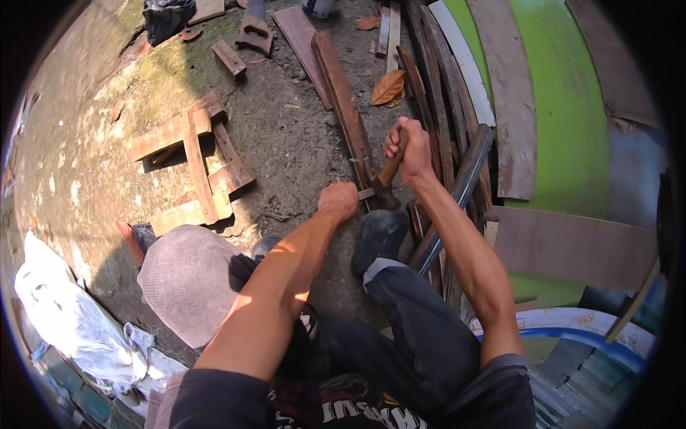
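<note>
My right hand (pixel 414 151) is closed round the wooden handle (pixel 392 167) of what looks like a hammer. Its dark head, blurred, is down by the near end of a long brown wooden plank (pixel 341 100). Beside that end, to the left, my left hand (pixel 338 199) makes a fist. A short pale piece juts from the fist toward the tool; what the fingers grip is mostly hidden. My dark shoe (pixel 381 234) rests right at the plank's near end.
A nailed wooden frame (pixel 196 164) lies left on the concrete. Farther off are a handsaw (pixel 255 36), a wood block (pixel 229 58) and another board (pixel 304 50). Planks and a dark metal bar (pixel 457 193) line my right, beside green panels (pixel 561 107). White sheeting (pixel 71 314) lies lower left.
</note>
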`<state>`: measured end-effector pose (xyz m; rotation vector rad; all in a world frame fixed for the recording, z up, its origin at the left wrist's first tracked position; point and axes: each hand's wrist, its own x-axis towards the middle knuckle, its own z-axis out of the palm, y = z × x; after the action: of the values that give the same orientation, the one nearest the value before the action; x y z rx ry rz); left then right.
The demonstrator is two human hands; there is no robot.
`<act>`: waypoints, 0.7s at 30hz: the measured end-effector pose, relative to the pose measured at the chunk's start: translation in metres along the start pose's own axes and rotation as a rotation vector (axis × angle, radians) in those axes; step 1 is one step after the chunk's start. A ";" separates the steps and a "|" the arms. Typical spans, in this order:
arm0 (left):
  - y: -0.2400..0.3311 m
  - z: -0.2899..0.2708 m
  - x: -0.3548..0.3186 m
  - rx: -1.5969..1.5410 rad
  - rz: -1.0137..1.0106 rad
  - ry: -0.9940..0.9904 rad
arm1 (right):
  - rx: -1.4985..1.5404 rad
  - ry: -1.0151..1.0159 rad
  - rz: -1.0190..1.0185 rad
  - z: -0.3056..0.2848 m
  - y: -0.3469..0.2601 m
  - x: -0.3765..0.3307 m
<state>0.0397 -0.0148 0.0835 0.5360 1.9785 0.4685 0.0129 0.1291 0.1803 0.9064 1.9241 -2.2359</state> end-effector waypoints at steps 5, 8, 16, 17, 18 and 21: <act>-0.001 -0.001 0.012 0.028 -0.017 0.001 | 0.027 0.059 -0.053 -0.002 0.003 0.001; -0.006 -0.011 0.029 0.125 0.086 -0.129 | 0.039 0.086 -0.058 -0.005 -0.002 0.009; -0.004 -0.017 0.027 0.142 0.143 -0.108 | 0.084 0.146 0.009 -0.012 -0.005 0.018; -0.004 -0.018 0.028 0.144 0.148 -0.117 | 0.076 0.160 0.029 -0.011 -0.006 0.018; -0.004 -0.021 0.028 0.168 0.150 -0.122 | 0.069 0.171 0.046 -0.010 -0.009 0.017; 0.001 -0.030 0.027 0.230 0.207 -0.090 | 0.057 0.152 0.066 -0.013 -0.010 0.018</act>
<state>0.0015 -0.0019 0.0774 0.8968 1.9105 0.3384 -0.0011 0.1490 0.1804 1.1614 1.8669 -2.2559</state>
